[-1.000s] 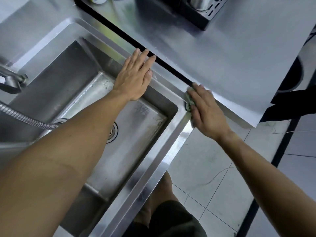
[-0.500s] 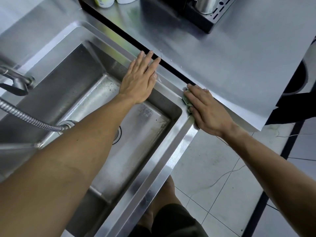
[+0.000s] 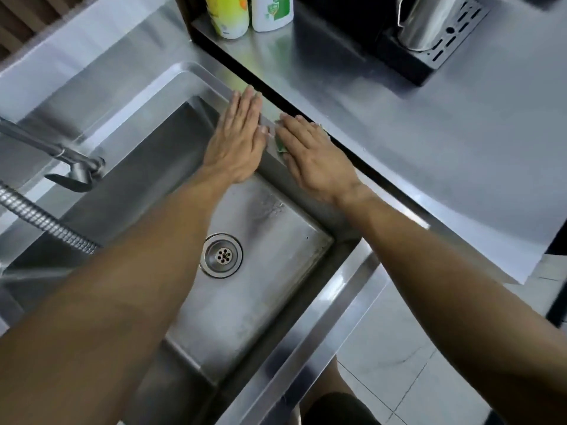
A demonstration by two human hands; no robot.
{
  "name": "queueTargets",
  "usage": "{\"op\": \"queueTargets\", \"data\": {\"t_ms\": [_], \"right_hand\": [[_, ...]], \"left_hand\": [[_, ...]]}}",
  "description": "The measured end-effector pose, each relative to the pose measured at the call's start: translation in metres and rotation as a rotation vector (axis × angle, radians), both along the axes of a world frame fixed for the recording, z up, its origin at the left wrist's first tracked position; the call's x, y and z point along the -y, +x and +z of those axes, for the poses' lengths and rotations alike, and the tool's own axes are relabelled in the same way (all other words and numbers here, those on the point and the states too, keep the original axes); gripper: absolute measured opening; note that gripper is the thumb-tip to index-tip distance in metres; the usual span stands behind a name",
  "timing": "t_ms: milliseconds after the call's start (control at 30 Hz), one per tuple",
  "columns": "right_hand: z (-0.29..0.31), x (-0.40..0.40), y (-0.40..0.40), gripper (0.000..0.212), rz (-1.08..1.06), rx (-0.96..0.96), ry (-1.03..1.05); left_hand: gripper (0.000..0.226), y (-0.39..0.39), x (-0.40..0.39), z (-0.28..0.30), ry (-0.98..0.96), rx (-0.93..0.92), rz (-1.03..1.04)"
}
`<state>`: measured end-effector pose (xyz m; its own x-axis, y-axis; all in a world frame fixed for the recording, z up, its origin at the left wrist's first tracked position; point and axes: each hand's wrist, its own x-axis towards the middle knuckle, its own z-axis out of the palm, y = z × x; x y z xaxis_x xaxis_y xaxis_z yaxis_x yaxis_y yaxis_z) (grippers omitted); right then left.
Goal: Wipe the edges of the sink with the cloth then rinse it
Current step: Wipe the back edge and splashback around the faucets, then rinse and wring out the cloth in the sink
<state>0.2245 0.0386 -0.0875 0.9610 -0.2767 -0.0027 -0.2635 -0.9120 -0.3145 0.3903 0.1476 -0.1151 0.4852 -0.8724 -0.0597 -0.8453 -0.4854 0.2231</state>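
A stainless steel sink fills the middle of the view, with a round drain in its bottom. My right hand lies flat on the sink's right rim and presses a green cloth down on it; only a small edge of the cloth shows beside the fingers. My left hand rests flat, fingers together, on the inner side of the same rim, right beside the right hand and holding nothing.
A faucet with a coiled metal hose reaches in from the left. A raised steel counter runs along the right, bearing two bottles and a dark tray with a metal jug. Tiled floor lies below right.
My right hand has slid the cloth along the right rim from the near corner toward the far end, up beside my left hand. The camera view has shifted, showing the drain and bottles.
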Motion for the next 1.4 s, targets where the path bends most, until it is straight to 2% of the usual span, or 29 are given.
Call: {"op": "queueTargets", "data": {"t_ms": [200, 333, 400, 467, 567, 667, 733, 800, 867, 933, 1033, 1100, 1200, 1267, 1400], "right_hand": [[-0.005, -0.032, -0.134, 0.045, -0.411, 0.040, 0.059], [-0.012, -0.035, -0.149, 0.041, -0.489, -0.001, 0.051], [-0.013, -0.041, -0.136, 0.044, -0.418, 0.014, 0.035], [-0.014, -0.048, -0.117, 0.051, -0.239, 0.020, 0.039], [-0.017, -0.050, -0.077, 0.050, 0.014, 0.026, 0.080], [-0.019, -0.051, -0.034, 0.048, 0.189, 0.026, 0.171], [-0.021, -0.060, -0.015, 0.046, 0.300, -0.047, 0.287], [-0.028, -0.073, -0.004, 0.046, 0.371, -0.167, 0.441], [-0.038, -0.087, 0.003, 0.045, 0.389, -0.276, 0.560], [-0.047, -0.099, 0.004, 0.043, 0.285, -0.343, 0.707], [-0.056, -0.113, 0.007, 0.036, -0.090, -0.394, 1.041], [-0.063, -0.115, 0.012, 0.034, -0.287, -0.434, 1.258], [-0.069, -0.112, 0.019, 0.033, -0.453, -0.457, 1.541], [-0.072, -0.111, 0.021, 0.033, -0.497, -0.479, 1.600], [-0.077, -0.110, 0.021, 0.031, -0.508, -0.522, 1.574]], "left_hand": [[0.063, -0.003, 0.005, -0.003, 0.020, -0.032, 0.072], [0.066, -0.025, 0.002, -0.001, 0.023, -0.102, 0.188], [0.067, -0.057, -0.017, -0.005, -0.046, -0.195, 0.221], [0.064, -0.102, -0.053, -0.017, -0.138, -0.306, 0.242], [0.051, -0.167, -0.130, -0.043, -0.088, -0.519, 0.311], [0.042, -0.202, -0.212, -0.063, 0.049, -0.784, 0.702], [0.034, -0.199, -0.252, -0.069, 0.054, -0.829, 1.048], [0.029, -0.176, -0.269, -0.070, -0.065, -0.832, 1.282], [0.027, -0.140, -0.268, -0.058, -0.302, -0.865, 1.373], [0.023, -0.098, -0.258, -0.037, -0.523, -0.799, 1.383], [0.014, -0.041, -0.233, -0.004, -0.802, -0.725, 1.303], [0.031, -0.007, -0.214, 0.013, -0.818, -0.670, 1.276], [0.054, 0.030, -0.196, 0.028, -0.623, -0.546, 1.281], [0.050, 0.039, -0.193, 0.027, -0.580, -0.491, 1.294], [0.030, 0.035, -0.200, 0.014, -0.829, -0.613, 1.281]]}}
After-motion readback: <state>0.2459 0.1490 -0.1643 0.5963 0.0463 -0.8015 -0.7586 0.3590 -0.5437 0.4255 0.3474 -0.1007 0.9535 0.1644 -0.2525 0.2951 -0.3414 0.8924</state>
